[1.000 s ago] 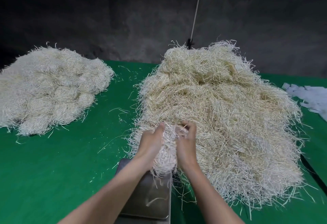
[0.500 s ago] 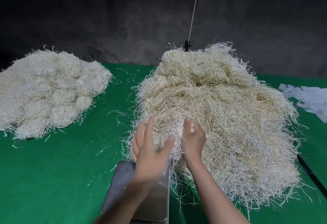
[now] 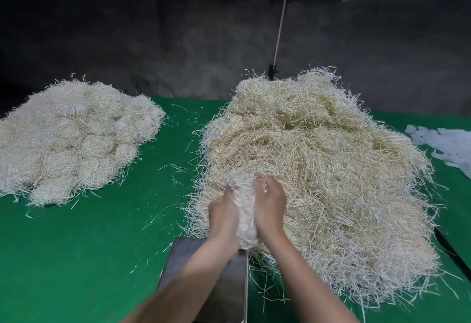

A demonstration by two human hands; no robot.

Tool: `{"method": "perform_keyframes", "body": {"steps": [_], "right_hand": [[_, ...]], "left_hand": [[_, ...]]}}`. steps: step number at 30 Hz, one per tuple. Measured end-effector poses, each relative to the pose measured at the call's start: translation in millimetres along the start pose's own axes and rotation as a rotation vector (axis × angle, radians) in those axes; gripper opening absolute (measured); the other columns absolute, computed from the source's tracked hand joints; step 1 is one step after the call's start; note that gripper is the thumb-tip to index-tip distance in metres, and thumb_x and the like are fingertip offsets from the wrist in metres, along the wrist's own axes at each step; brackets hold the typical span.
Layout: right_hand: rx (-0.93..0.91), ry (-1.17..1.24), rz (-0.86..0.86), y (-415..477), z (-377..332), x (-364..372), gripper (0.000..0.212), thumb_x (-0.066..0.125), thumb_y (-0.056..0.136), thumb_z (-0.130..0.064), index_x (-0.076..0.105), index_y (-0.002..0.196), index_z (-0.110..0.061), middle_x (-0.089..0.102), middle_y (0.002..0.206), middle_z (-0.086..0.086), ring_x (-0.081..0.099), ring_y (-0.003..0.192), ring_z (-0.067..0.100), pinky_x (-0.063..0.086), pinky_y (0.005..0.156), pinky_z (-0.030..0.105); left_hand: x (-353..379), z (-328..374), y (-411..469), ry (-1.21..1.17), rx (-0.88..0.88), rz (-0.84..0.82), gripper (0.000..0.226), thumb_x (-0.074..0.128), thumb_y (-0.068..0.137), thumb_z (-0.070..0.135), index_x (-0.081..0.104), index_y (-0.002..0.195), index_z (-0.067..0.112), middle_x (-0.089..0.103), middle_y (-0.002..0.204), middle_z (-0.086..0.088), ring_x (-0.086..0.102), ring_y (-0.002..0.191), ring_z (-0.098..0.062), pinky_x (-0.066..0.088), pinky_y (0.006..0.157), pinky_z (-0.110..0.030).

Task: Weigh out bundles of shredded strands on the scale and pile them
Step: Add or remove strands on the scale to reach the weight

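The left grip (image 3: 223,210) and the right grip (image 3: 270,202) face each other, palms inward, fingers curled round a pale bundle (image 3: 244,210) of strands squeezed between them. The bundle stands nearly upright in that hold. Its lower end hangs just above the far edge of the scale (image 3: 193,259), and its top lies against the near foot of the heap (image 3: 318,169). From where I stand I cannot tell whether every strand has come free of the heap.

To my eye this is the gathering step: a portion has been taken up but not yet weighed. The next move should bring it back toward 6 o'clock and set it on the steel plate. Trailing strands need to be tucked in first, or they may drag on the heap and spoil the reading.

The scale sits on a green counter (image 3: 89,259), at 6 o'clock from the hands. The heap spreads from 12 to 3 o'clock, big, yellowish and tangled. At 10 o'clock, well apart, lies the pile (image 3: 71,139) of rounded, whiter bundles. Stray strands litter the green cloth between the two.

At 3 o'clock, by the counter's edge, lie some white slips (image 3: 443,141). Behind everything is a dark, rough wall (image 3: 153,42). A thin pale cord (image 3: 281,21) rises at 12 o'clock from behind the heap.
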State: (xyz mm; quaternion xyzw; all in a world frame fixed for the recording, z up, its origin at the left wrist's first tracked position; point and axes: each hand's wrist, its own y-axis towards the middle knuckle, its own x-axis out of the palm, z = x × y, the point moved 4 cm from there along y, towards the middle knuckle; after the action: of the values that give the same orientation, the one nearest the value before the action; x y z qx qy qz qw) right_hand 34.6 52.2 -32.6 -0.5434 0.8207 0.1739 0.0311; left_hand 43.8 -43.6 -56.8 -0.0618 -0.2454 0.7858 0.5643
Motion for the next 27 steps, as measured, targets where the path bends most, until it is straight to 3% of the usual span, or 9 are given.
{"method": "perform_keyframes", "body": {"steps": [5, 8, 9, 10, 12, 17, 21, 24, 27], "right_hand": [[-0.126, -0.041, -0.164, -33.5, -6.3, 21.6, 0.031, 0.035, 0.095, -0.037, 0.051, 0.069, -0.033, 0.049, 0.057, -0.008, 0.043, 0.048, 0.003, 0.035, 0.044, 0.018], [0.09, 0.192, -0.051, -0.9, -2.3, 2.8, 0.027, 0.044, 0.097, -0.008, 0.066, 0.085, -0.019, 0.06, 0.07, -0.014, 0.057, 0.052, 0.009, 0.043, 0.048, 0.011], [0.145, 0.277, -0.026, -1.2, 0.9, -1.0, 0.026, 0.043, 0.097, -0.008, 0.065, 0.086, -0.016, 0.061, 0.07, -0.014, 0.057, 0.051, 0.01, 0.042, 0.046, 0.009], [0.125, 0.228, -0.034, -8.7, -2.1, -0.8, 0.029, 0.041, 0.098, -0.009, 0.064, 0.083, -0.019, 0.06, 0.063, -0.01, 0.054, 0.045, 0.007, 0.04, 0.042, 0.011], [0.024, 0.066, -0.15, -36.2, -5.5, 16.8, 0.033, 0.037, 0.097, -0.015, 0.055, 0.075, -0.031, 0.055, 0.058, -0.006, 0.045, 0.041, 0.002, 0.034, 0.038, 0.013], [0.124, 0.218, -0.068, -11.8, -2.0, 2.2, 0.027, 0.041, 0.097, -0.007, 0.064, 0.087, -0.016, 0.061, 0.083, -0.009, 0.055, 0.059, 0.005, 0.045, 0.05, 0.016], [0.005, 0.128, -0.097, -46.3, -9.3, 21.9, 0.034, 0.037, 0.095, -0.019, 0.049, 0.068, -0.034, 0.054, 0.057, -0.015, 0.043, 0.041, 0.0, 0.03, 0.037, 0.015], [0.241, 0.345, -0.067, -27.7, 8.0, 13.4, 0.036, 0.038, 0.095, 0.002, 0.064, 0.094, -0.023, 0.051, 0.064, -0.013, 0.046, 0.042, -0.005, 0.037, 0.042, 0.012], [0.276, 0.429, -0.121, -14.1, 11.5, 3.5, 0.017, 0.048, 0.093, -0.005, 0.057, 0.1, -0.018, 0.054, 0.103, -0.007, 0.048, 0.083, -0.01, 0.038, 0.071, -0.001]], "left_hand": [[-13.1, 34.5, 7.2, -0.077, 0.132, 0.075, 0.032, 0.047, 0.098, 0.014, 0.048, 0.067, 0.01, 0.045, 0.061, -0.005, 0.047, 0.043, -0.013, 0.039, 0.038, -0.018], [3.2, 13.5, -9.7, 0.038, 0.025, -0.094, 0.023, 0.047, 0.099, 0.022, 0.061, 0.088, 0.007, 0.052, 0.072, -0.003, 0.06, 0.069, -0.018, 0.05, 0.06, -0.024], [5.1, 12.1, -11.7, 0.062, 0.017, -0.103, 0.023, 0.047, 0.1, 0.027, 0.062, 0.094, 0.01, 0.063, 0.082, -0.017, 0.061, 0.08, -0.018, 0.053, 0.066, -0.028], [4.4, 19.4, -12.4, 0.057, 0.045, -0.08, 0.022, 0.045, 0.1, 0.026, 0.06, 0.09, 0.013, 0.059, 0.093, -0.024, 0.06, 0.075, -0.015, 0.052, 0.061, -0.025], [-3.1, 36.1, -9.7, -0.075, 0.069, -0.035, 0.027, 0.042, 0.098, 0.015, 0.05, 0.073, 0.012, 0.049, 0.07, -0.008, 0.053, 0.054, -0.011, 0.044, 0.047, -0.022], [-0.8, 5.7, -13.8, 0.127, 0.017, -0.127, 0.028, 0.044, 0.098, 0.021, 0.053, 0.078, 0.005, 0.057, 0.078, -0.012, 0.057, 0.067, -0.02, 0.048, 0.065, -0.029], [-8.9, 22.6, -7.5, 0.048, 0.029, -0.084, 0.037, 0.03, 0.101, 0.02, 0.039, 0.066, 0.016, 0.039, 0.061, -0.001, 0.039, 0.052, -0.011, 0.036, 0.041, -0.017], [-9.6, 14.7, -15.9, 0.112, 0.012, -0.153, 0.032, 0.049, 0.097, 0.015, 0.055, 0.066, 0.008, 0.052, 0.05, -0.001, 0.053, 0.044, -0.012, 0.039, 0.039, -0.017], [-12.4, 13.6, -12.5, 0.155, 0.022, -0.156, 0.024, 0.055, 0.095, 0.023, 0.065, 0.1, 0.001, 0.066, 0.075, -0.005, 0.064, 0.07, -0.023, 0.053, 0.07, -0.036]]}}
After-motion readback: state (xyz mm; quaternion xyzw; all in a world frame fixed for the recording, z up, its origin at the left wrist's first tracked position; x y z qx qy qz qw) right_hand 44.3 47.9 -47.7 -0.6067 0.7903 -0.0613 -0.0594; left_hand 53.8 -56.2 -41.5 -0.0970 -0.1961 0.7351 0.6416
